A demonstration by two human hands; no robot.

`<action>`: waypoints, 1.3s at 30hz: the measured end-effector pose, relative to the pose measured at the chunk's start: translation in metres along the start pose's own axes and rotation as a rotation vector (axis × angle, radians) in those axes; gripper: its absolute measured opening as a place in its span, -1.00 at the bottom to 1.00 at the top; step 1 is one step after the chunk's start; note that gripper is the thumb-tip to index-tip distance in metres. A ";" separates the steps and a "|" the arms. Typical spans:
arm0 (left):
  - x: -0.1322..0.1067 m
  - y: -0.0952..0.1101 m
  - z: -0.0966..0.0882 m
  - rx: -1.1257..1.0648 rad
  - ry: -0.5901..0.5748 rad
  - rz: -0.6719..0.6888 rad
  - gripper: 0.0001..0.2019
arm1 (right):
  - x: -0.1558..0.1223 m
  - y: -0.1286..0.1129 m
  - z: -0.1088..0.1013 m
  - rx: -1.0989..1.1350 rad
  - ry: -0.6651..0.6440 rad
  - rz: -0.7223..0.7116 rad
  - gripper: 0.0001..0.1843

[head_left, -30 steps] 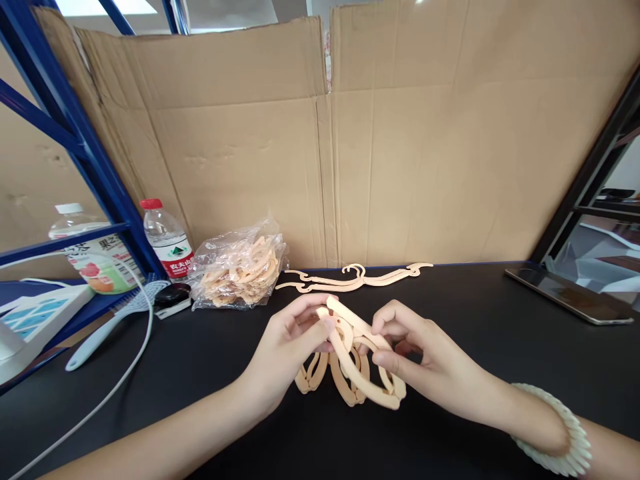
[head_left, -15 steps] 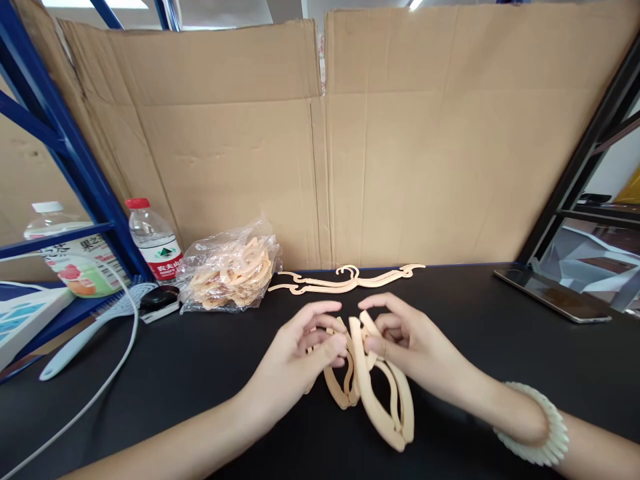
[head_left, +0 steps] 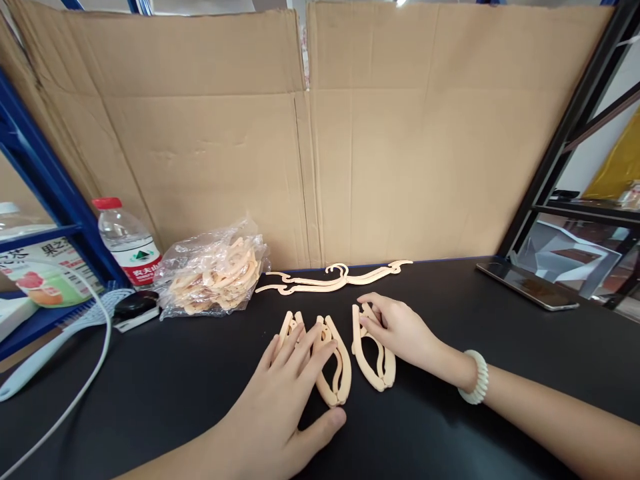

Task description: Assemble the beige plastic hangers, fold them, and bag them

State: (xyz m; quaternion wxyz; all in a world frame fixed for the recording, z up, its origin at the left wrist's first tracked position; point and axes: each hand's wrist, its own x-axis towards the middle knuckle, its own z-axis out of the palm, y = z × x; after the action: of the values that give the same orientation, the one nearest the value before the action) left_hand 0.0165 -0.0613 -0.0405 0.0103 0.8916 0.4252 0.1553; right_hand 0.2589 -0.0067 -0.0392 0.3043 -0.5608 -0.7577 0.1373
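Note:
My left hand (head_left: 280,393) lies with fingers spread over two folded peach-coloured hangers. Its fingertips touch the middle folded hanger (head_left: 347,373) and cover much of the left folded hanger (head_left: 286,327). To the right, my right hand (head_left: 403,330) pinches the upper end of another folded hanger (head_left: 361,353), whose curved arms point down toward me on the black table. Unfolded hangers (head_left: 373,276) of the same colour lie stretched out behind, near the cardboard.
A clear bag of hanger parts (head_left: 215,277) sits at the back left. Beside it are a red-capped water bottle (head_left: 130,247), a black object (head_left: 133,303), a pale brush (head_left: 45,353) and a white cable (head_left: 95,363). A phone (head_left: 525,287) lies back right. Cardboard (head_left: 375,133) stands behind.
My left hand has opened and flattened over the hangers. My right hand has moved its folded hanger away from the others and down onto the table. The view has shifted slightly right.

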 end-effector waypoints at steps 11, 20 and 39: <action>-0.002 0.000 0.005 0.085 -0.030 0.035 -0.39 | -0.003 -0.002 -0.026 0.061 -0.011 -0.155 -0.65; 0.009 -0.012 0.006 0.066 -0.067 0.020 -0.45 | -0.028 -0.016 -0.010 -0.061 -0.438 -0.349 -0.21; 0.025 -0.036 0.007 -0.228 0.132 -0.019 -0.45 | -0.013 -0.005 -0.004 -0.114 -0.271 -0.320 -0.25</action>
State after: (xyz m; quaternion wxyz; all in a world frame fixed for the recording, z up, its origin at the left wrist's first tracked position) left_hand 0.0061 -0.0179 -0.0461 0.0849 0.8684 0.4132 0.2608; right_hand 0.2604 -0.0208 -0.0375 0.1852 -0.4260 -0.8776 0.1183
